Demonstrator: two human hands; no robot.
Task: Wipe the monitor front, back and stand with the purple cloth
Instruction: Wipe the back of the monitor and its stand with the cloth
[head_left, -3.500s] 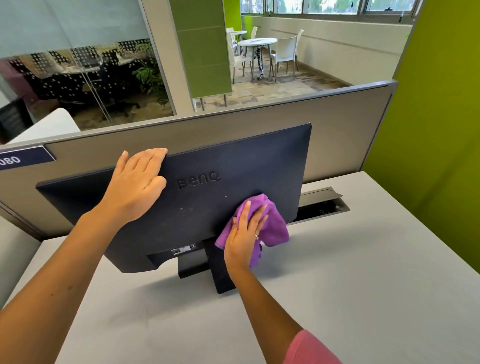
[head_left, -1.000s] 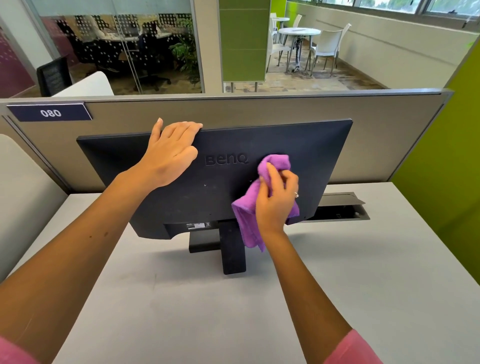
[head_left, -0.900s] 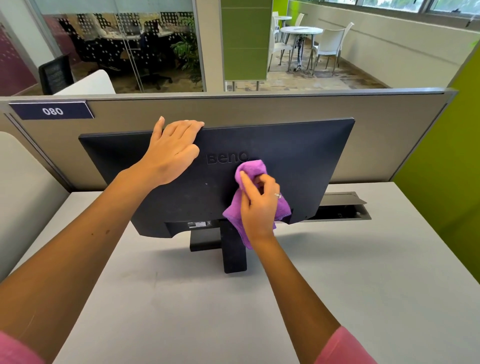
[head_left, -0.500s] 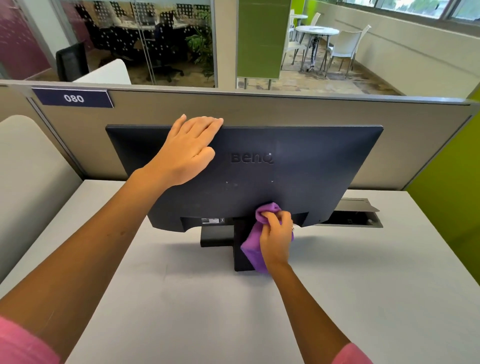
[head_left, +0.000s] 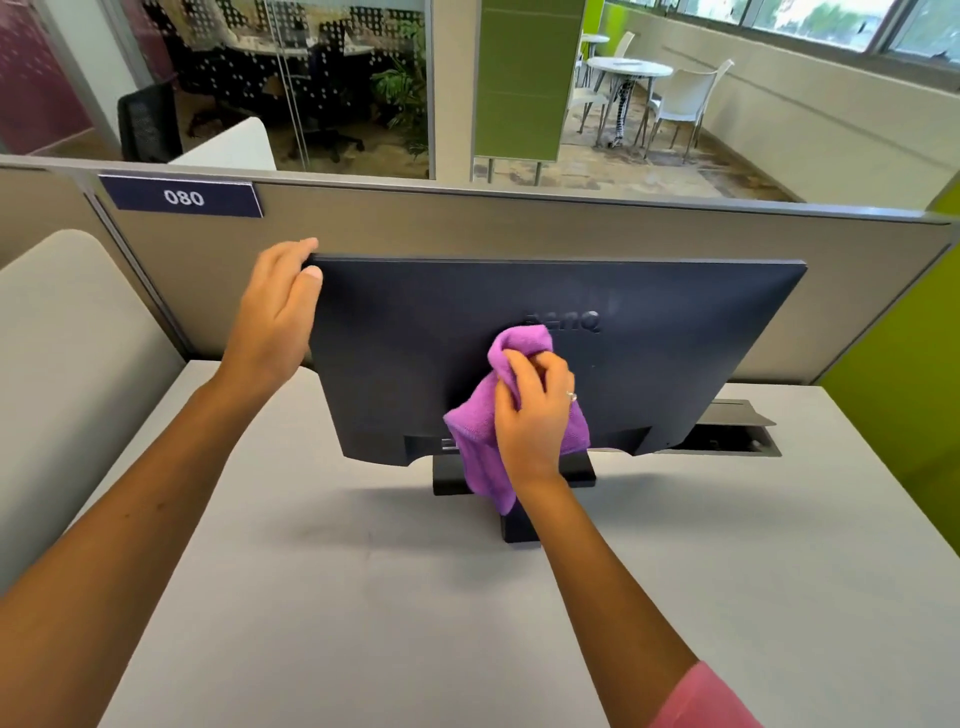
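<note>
The dark monitor (head_left: 675, 364) stands on the grey desk with its back toward me, its stand (head_left: 519, 527) below the panel. My left hand (head_left: 275, 317) grips the monitor's upper left corner, thumb on the back and fingers over the edge. My right hand (head_left: 535, 410) holds the bunched purple cloth (head_left: 478, 447) against the middle of the back panel, just under the logo. The cloth hangs down over the top of the stand. The screen side is hidden.
A grey partition (head_left: 467, 223) with a "080" label (head_left: 182, 197) runs right behind the monitor. An open cable hatch (head_left: 727, 431) sits in the desk (head_left: 415, 623) at the right. A green wall (head_left: 904, 364) bounds the right side.
My left hand slid from the top edge to the upper left corner. My right hand moved the cloth up from the stand to the middle of the back panel.
</note>
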